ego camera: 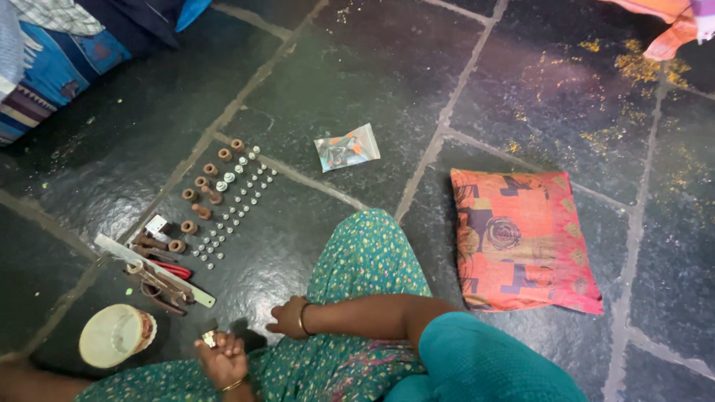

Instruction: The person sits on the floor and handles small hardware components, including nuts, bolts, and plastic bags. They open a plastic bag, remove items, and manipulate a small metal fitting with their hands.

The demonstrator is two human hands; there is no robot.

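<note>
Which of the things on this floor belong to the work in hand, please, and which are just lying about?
In use: small metal part in the left hand; rows of small silver pieces; brown rings; ruler and tools; right hand.

Lying about: patterned cushion, plastic packet, round tin.

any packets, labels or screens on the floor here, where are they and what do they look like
Small plastic packet: lies flat on the dark stone floor, beyond the rows of small parts; roughly rectangular, clear, with orange and dark contents.
Round tin: near the left hand, on its side; pale cream face, any label is too small to tell.
No screens or signs in view.
</note>
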